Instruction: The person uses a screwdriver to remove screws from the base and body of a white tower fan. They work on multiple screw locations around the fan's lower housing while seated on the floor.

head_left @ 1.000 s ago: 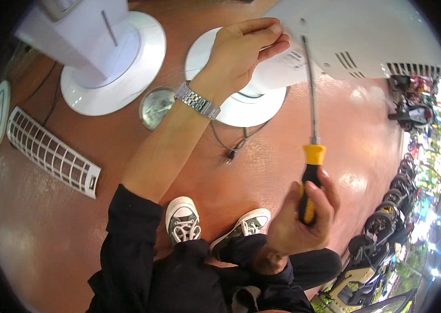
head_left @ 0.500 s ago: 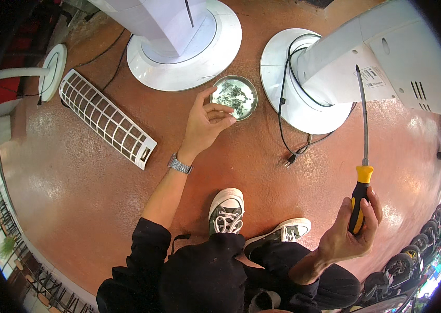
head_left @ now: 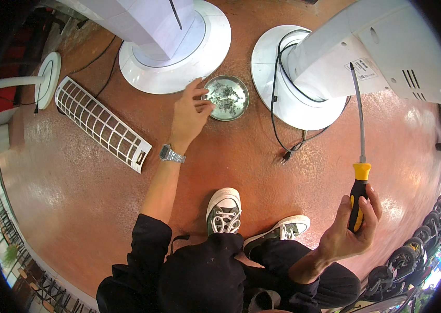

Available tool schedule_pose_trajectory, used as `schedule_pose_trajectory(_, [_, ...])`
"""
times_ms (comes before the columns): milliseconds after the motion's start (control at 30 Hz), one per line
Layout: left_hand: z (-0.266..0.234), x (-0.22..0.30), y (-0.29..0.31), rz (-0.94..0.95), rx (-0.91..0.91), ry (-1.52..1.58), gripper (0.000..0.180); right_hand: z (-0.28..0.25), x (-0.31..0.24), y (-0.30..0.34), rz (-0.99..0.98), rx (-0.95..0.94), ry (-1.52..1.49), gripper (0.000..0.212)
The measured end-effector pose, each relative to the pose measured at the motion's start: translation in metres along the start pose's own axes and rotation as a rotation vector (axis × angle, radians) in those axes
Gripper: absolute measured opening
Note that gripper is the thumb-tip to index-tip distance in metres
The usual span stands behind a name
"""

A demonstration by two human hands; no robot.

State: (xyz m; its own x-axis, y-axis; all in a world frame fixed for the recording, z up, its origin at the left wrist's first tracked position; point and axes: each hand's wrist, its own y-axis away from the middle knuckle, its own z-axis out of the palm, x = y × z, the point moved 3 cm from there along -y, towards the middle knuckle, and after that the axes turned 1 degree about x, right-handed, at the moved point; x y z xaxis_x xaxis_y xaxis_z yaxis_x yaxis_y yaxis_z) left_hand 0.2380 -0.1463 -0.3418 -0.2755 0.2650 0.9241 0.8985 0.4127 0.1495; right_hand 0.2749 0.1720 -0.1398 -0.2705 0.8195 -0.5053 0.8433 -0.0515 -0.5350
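My left hand [head_left: 189, 117], with a metal wristwatch on the wrist, reaches to the rim of a small round metal dish [head_left: 227, 97] that holds several small dark bits; the fingertips are pinched together at the dish's left edge. What they hold, if anything, is too small to see. My right hand [head_left: 351, 229] grips a long screwdriver [head_left: 359, 172] by its black and yellow handle, shaft pointing up toward a white tower fan body [head_left: 377, 49] that leans over its round base [head_left: 283, 78].
A second white fan on a round base [head_left: 179, 52] stands at the upper left. A white slatted grille [head_left: 100, 124] lies on the reddish floor to the left. A black power cord with plug [head_left: 285, 154] trails by the right base. My shoes [head_left: 224, 211] are below.
My left hand came off the right fan's base, dropped to the metal dish, and now pinches at its left rim. The right hand still holds the screwdriver upright.
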Motion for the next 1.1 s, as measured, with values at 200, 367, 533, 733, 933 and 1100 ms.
schedule_pose_trajectory(200, [-0.009,0.028,-0.015,0.146,0.184,0.130,0.040,-0.016,0.011,-0.007,0.176,0.095,-0.244,0.028])
schedule_pose_trajectory(367, [0.019,0.119,-0.064,0.479,0.130,0.156,0.040,-0.009,-0.022,-0.001,-0.036,-0.114,-0.253,0.021])
schedule_pose_trajectory(533, [0.066,0.239,-0.097,0.679,-0.255,0.361,0.098,-0.037,-0.006,0.014,-0.033,0.051,-0.155,0.025])
schedule_pose_trajectory(733, [0.106,0.287,-0.128,0.952,-0.486,0.215,0.137,-0.045,0.003,0.018,0.019,0.110,-0.193,0.027])
schedule_pose_trajectory(933, [0.124,0.297,-0.141,0.801,-0.709,0.369,0.131,-0.031,0.007,0.007,-0.001,0.136,-0.179,0.020])
schedule_pose_trajectory(1100, [0.122,0.298,-0.131,0.682,-0.737,0.424,0.118,-0.023,0.003,0.006,0.064,0.138,-0.210,0.018])
